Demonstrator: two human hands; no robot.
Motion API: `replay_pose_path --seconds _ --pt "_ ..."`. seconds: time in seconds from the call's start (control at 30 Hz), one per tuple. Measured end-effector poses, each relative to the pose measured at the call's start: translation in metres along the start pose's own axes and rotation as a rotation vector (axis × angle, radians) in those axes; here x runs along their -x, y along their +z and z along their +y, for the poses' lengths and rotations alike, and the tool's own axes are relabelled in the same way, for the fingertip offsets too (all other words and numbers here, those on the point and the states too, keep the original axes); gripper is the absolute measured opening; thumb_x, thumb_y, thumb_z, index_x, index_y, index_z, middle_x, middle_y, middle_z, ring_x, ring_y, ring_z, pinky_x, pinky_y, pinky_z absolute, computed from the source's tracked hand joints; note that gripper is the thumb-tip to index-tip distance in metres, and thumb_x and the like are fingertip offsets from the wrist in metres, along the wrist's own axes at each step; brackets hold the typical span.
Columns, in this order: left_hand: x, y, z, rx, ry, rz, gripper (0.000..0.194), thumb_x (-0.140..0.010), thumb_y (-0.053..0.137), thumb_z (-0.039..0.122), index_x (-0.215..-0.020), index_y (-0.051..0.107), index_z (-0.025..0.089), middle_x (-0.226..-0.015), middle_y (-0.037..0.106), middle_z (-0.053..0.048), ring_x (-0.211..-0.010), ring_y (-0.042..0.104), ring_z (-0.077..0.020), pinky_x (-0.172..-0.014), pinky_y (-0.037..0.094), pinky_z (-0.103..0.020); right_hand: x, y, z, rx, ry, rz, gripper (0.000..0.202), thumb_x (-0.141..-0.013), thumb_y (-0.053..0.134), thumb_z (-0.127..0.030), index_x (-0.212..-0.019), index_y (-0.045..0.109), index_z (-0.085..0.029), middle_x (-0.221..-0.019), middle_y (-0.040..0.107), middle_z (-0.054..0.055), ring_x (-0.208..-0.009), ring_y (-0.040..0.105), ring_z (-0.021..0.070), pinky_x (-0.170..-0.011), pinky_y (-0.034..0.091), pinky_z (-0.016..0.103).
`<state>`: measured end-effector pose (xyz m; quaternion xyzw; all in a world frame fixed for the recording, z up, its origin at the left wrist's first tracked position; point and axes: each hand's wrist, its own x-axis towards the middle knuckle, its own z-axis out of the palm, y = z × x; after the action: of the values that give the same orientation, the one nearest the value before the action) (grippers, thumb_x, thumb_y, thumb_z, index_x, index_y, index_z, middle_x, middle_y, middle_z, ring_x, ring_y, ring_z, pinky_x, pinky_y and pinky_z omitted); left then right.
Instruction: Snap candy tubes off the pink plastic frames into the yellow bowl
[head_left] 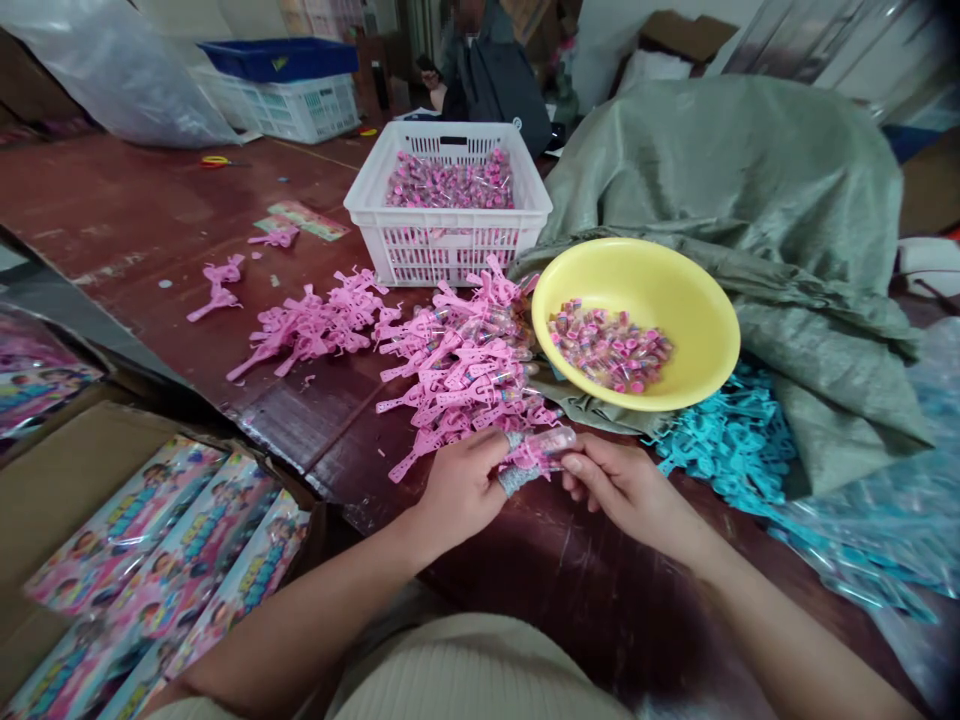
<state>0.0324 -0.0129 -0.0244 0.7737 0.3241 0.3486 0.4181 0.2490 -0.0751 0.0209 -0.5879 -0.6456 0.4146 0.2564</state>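
Near the table's front edge my left hand (469,483), with grey wrapping on its fingers, is closed around a pink plastic piece (531,455) with a clear tube on it. The fingertips of my right hand (611,480) pinch the right end of that same piece. Just beyond my hands lies a heap of pink pieces with clear tubes (469,375). A yellow bowl (697,330) holding small pink-capped tubes (611,345) stands behind my right hand. More pink pieces (319,325) without visible tubes lie to the left of the heap.
A white crate (450,225) of pink-capped tubes stands behind the heap. Turquoise pieces (731,440) and a green sheet (750,180) are at right. A box of printed packages (172,540) sits at lower left. Yellow scissors (217,161) lie far left. Beyond the table is a person (469,60).
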Motion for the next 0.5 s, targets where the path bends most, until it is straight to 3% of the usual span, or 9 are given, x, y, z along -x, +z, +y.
replay_pose_path --seconds 0.1,0.2,0.27,0.37,0.43,0.5 --pt "0.011 0.000 -0.007 -0.179 0.137 0.021 0.020 -0.096 0.055 0.022 -0.079 0.063 0.014 -0.079 0.062 -0.005 -0.069 0.054 -0.0133 -0.062 0.037 -0.024 -0.003 0.009 0.006 -0.116 0.169 -0.081 0.046 -0.103 0.037 -0.052 -0.100 0.063 -0.015 -0.074 0.064 0.002 -0.060 0.060 0.0087 -0.052 0.049 0.019" --pt "0.016 -0.010 -0.011 -0.188 0.032 0.002 0.017 -0.095 0.060 0.027 -0.084 0.063 0.015 -0.082 0.065 -0.005 -0.075 0.061 -0.0156 -0.065 0.043 -0.025 -0.005 0.006 0.009 -0.084 0.146 -0.024 0.052 -0.102 0.038 -0.054 -0.129 0.058 -0.015 -0.091 0.070 0.007 -0.066 0.063 0.0103 -0.055 0.051 0.021" --pt "0.008 -0.024 -0.015 -0.159 -0.079 0.042 0.020 -0.094 0.063 0.033 -0.107 0.064 0.017 -0.097 0.070 -0.005 -0.089 0.067 -0.0195 -0.075 0.050 -0.028 -0.012 -0.008 0.011 -0.043 0.083 0.091 0.056 -0.100 0.044 -0.052 -0.145 0.045 -0.018 -0.114 0.069 0.012 -0.071 0.065 0.0110 -0.058 0.053 0.024" --pt "-0.030 -0.050 -0.023 -0.146 -0.151 0.200 0.047 -0.095 0.060 0.033 -0.138 0.047 0.019 -0.119 0.068 -0.009 -0.105 0.067 -0.0236 -0.090 0.053 -0.035 -0.038 -0.044 0.022 0.122 0.030 0.300 0.059 -0.095 0.054 -0.052 -0.144 0.046 -0.020 -0.131 0.062 0.014 -0.088 0.068 0.0156 -0.073 0.058 0.030" --pt "-0.067 -0.061 -0.027 -0.258 -0.129 0.264 0.047 -0.096 0.056 0.027 -0.140 0.044 0.015 -0.122 0.066 -0.013 -0.108 0.064 -0.0271 -0.096 0.051 -0.042 -0.067 -0.071 0.038 0.363 0.034 0.378 0.059 -0.093 0.056 -0.050 -0.141 0.050 -0.017 -0.129 0.063 0.015 -0.097 0.067 0.0208 -0.088 0.057 0.039" --pt "-0.099 -0.064 -0.031 -0.465 -0.155 0.237 0.049 -0.093 0.058 0.022 -0.140 0.046 0.012 -0.128 0.060 -0.018 -0.118 0.057 -0.0340 -0.102 0.045 -0.051 -0.102 -0.091 0.057 0.640 0.067 0.384 0.058 -0.093 0.053 -0.046 -0.142 0.051 -0.015 -0.133 0.060 0.019 -0.106 0.065 0.0269 -0.098 0.052 0.048"
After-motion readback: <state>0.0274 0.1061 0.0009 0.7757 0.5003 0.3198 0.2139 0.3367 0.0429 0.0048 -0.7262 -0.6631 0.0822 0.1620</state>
